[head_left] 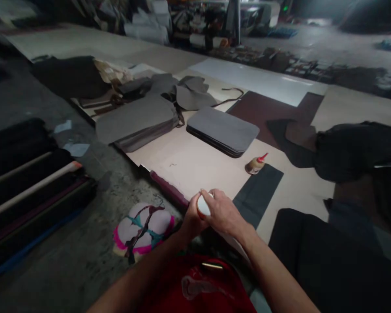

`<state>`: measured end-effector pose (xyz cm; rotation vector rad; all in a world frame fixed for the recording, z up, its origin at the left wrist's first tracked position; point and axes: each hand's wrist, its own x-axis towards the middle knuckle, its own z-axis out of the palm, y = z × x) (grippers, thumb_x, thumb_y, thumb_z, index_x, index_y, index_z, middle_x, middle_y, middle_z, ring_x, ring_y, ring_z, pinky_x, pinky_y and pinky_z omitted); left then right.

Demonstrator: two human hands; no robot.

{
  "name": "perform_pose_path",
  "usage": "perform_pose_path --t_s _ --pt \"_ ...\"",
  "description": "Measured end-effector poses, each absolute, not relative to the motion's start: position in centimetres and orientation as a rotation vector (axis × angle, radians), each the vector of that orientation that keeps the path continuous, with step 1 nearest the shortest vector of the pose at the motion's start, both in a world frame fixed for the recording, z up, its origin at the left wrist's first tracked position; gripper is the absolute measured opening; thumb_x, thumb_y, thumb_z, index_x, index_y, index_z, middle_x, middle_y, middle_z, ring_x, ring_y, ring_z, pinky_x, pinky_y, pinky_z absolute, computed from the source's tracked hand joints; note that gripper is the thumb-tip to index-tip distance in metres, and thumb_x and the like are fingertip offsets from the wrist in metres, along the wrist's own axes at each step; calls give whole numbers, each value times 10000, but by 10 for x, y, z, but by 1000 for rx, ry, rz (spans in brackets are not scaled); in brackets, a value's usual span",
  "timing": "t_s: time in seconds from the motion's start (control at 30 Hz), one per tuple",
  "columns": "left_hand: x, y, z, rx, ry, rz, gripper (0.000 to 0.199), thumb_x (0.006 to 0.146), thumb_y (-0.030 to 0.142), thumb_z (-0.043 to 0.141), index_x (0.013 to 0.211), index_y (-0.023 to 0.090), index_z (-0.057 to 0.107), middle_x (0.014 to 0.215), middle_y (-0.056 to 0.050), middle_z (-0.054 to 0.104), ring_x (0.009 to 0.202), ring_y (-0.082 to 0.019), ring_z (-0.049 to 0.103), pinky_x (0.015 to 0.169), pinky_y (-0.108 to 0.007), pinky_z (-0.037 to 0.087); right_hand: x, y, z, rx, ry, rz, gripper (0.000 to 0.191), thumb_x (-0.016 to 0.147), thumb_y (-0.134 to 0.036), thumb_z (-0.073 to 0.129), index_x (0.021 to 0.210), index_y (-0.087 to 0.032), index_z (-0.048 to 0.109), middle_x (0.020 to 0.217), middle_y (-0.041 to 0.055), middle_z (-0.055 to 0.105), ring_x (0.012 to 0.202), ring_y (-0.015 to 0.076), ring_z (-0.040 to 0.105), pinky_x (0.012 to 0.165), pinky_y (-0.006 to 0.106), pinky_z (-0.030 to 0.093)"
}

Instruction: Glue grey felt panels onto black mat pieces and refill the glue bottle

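My left hand (pixel 191 219) is wrapped round a small round container with a white top (pixel 203 206), just in front of my body at the table's near edge. Over the same container, my right hand (pixel 223 213) has its fingers closed on the upper part. Some orange or red shows below the white top. Beyond my hands, to the right, a yellowish bottle with a red nozzle (pixel 255 165) stands beside a dark rectangular piece (pixel 258 191). A stack of grey rounded panels (pixel 223 129) lies farther back.
The pale table (pixel 169 167) carries larger grey pieces (pixel 139 117) at left, a brown sheet (pixel 263 111) and dark fabric (pixel 361 150) at right. A padded stool (pixel 146 226) and fabric rolls (pixel 35 191) are on the floor side at left.
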<state>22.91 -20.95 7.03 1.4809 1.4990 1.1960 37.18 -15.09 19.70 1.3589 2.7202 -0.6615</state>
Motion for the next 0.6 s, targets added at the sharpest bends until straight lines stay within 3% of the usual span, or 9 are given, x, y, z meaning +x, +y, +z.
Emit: perform_pose_path --t_s 0.13,0.27,0.43,0.6 --pt "227 -208 70 1441 1504 1233 830 768 234 707 1494 192 308 1489 -197 476 1342 -350 521 1110 -550 470 358 -159 196 1415 2631 -650 912 782 -250 621 1615 -190 256 1519 208 393 1296 376 429 1045 526 410" --pt "224 -211 69 1411 1509 1245 795 766 243 715 1466 203 339 1451 -187 520 1332 -359 533 1109 -562 468 347 -162 197 1468 2560 -682 990 720 -223 671 1614 -146 251 1665 239 168 1495 467 163 1162 640 234" --pt "226 -208 64 1356 1507 1250 826 732 295 789 1441 226 370 1405 -159 557 1247 -352 588 1063 -549 507 347 -153 197 1351 2476 -864 1020 726 -118 613 1625 -58 134 1695 239 22 1557 403 5 1226 608 147" --pt "230 -207 59 1319 1508 1267 830 721 254 807 1429 237 376 1437 -147 528 1315 -349 537 1122 -566 456 358 -150 188 1310 2548 -999 996 749 -136 588 1634 -102 134 1708 191 -4 1566 344 -80 1247 589 113"
